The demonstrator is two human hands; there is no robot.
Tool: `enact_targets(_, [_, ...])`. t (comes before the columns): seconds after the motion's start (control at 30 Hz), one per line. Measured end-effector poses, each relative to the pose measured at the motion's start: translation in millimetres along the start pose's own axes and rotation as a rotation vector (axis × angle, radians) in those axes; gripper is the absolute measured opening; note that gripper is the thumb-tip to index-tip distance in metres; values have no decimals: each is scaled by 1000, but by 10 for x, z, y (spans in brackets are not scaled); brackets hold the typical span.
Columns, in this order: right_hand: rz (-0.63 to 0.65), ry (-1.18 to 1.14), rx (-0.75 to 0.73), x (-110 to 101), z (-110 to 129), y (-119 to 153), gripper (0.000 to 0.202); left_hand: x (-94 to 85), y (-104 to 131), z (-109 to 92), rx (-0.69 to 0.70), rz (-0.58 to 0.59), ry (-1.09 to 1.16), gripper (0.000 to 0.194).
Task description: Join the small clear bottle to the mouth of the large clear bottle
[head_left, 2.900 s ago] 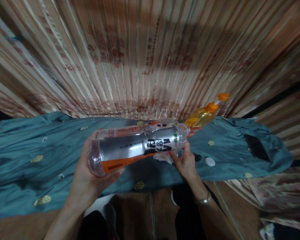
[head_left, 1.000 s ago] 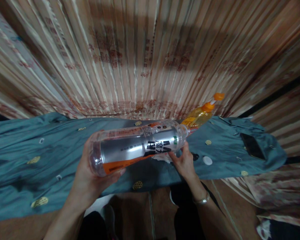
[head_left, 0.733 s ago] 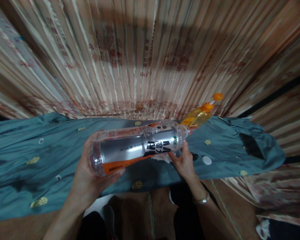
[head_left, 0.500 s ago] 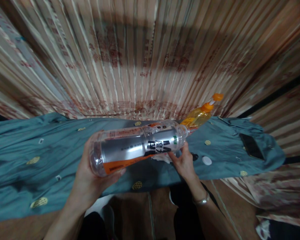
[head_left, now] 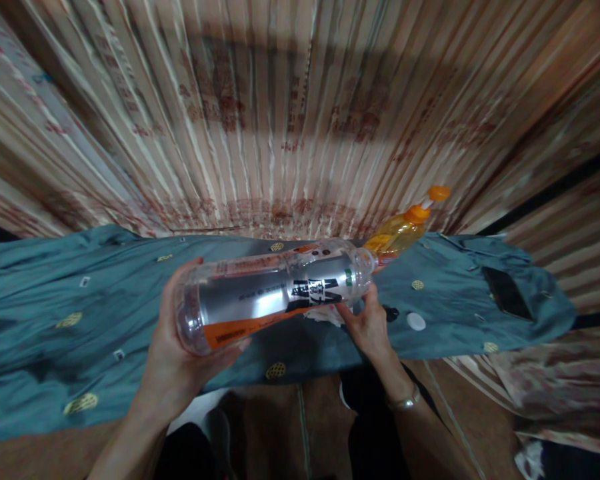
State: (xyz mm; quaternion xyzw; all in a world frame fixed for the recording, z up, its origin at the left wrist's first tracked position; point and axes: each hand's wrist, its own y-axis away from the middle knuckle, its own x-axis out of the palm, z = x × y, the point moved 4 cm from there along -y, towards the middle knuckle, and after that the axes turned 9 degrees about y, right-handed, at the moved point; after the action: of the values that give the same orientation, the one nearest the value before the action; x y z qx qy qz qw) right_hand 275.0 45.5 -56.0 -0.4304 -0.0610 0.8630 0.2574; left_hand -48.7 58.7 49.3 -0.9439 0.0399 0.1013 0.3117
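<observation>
Nearest my viewpoint, the left hand (head_left: 177,367) cups the base end of a clear bottle (head_left: 260,293), thumb along the underside, fingers wrapped round the far side. The right hand (head_left: 371,327) is under the neck end: I see its thumb meet the bottle's lower edge, but the other fingertips vanish behind the plastic, so I cannot tell whether they pinch or only prop. The bottle lies slantwise in front of me over the cloth-covered worktop (head_left: 105,287), base to the left, neck to the right.

My worry is slipping: the plastic looks thin and smooth, so a loose hold at the neck could let that end drop, and a hard squeeze at the base could dent it. I see no cap on the neck, so anything inside might spill if tipped. A swing rightward might also knock the orange-capped bottle (head_left: 397,233), which the neck overlaps from here; I cannot tell if they touch.

The clear bottle wears a glossy silver label with bold black characters, a green mark near the shoulder and an orange strip below.

Past it I make out a crumpled white scrap (head_left: 325,315), a small black object (head_left: 391,313), a white disc (head_left: 416,321), a phone (head_left: 507,293) and, farthest, a striped curtain (head_left: 270,167).
</observation>
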Motion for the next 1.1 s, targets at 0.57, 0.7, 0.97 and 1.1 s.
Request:
enact_targets(0.57, [-18,37,-43,29,11,9,77,-69,2,-78,16,34,-99,105])
enact_targets(0.7, [-15,32,-47,29,10,6,78,-77,9,-86,23,26,-102,105])
enact_targets(0.97, [-20,19,-32,21,8,6,76,-74,-6,-71,60,50,-113,106])
enact_targets(1.1, [-11,24,-21,29,3,4,77,-86,2,-50,26,18,-81,108])
